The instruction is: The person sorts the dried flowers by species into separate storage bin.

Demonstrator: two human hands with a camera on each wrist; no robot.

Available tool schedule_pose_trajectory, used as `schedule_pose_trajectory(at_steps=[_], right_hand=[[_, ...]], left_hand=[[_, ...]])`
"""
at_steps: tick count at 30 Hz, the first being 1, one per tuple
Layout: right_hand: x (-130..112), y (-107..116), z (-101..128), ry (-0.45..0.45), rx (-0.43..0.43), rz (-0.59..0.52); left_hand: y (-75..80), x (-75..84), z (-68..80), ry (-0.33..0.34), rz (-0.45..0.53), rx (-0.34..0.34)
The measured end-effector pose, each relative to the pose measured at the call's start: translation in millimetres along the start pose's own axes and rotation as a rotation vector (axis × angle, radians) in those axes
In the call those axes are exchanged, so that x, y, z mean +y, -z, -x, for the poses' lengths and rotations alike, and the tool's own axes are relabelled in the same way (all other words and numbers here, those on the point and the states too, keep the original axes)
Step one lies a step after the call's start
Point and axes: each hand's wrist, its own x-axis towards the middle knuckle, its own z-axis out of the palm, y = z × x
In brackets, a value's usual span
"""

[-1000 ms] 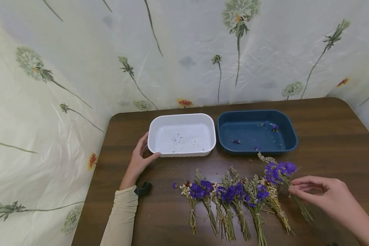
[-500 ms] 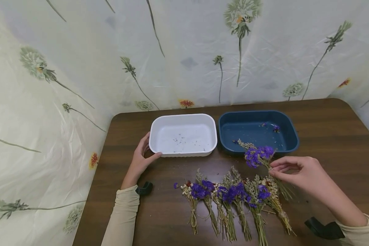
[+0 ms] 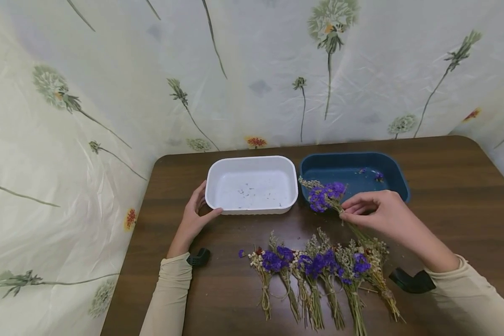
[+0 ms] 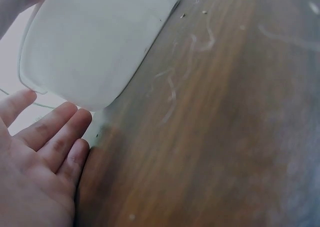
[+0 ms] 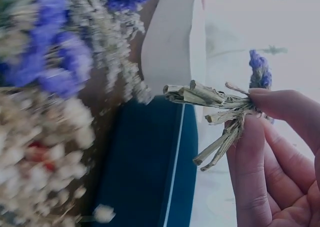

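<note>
My right hand (image 3: 375, 210) pinches a small bunch of dried flowers (image 3: 325, 196) by its tied stems, thumb against fingertips. Its purple heads and grey sprig overlap the near left corner of the blue tray (image 3: 396, 179). In the right wrist view, cut stem ends (image 5: 200, 94) jut out from the pinch. My left hand (image 3: 192, 219) spans the near left corner of the white tray (image 3: 291, 184), thumb at the front rim. Seen from the left wrist, nearly straight fingers (image 4: 55, 127) touch the tray's side. Several more bunches (image 3: 315, 266) lie in a row before the trays.
Bits of debris (image 3: 245, 191) lie in the white tray, and loose purple blossoms (image 3: 378, 176) in the blue one. A single blossom (image 3: 241, 253) lies left of the row. The brown table (image 3: 222, 289) meets a flower-printed curtain (image 3: 260, 107) behind the trays.
My right hand has carried the bunch left and away from me, from right of the row up to the blue tray. The left hand stays at the white tray.
</note>
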Motion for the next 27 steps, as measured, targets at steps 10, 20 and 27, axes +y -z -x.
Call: schedule_pose_trajectory(at_steps=[10, 20, 27], right_hand=[[-17, -12, -41, 0.08, -0.031, -0.006], [-38, -21, -80, 0.058, -0.122, -0.094], [-50, -37, -110, 0.081, -0.167, -0.114]], left_hand=[[0.2, 0.1, -0.6, 0.015, 0.004, 0.003], [0.5, 1.4, -3.9, 0.056, -0.002, -0.023], [-0.7, 1.3, -1.5, 0.031, 0.004, -0.005]])
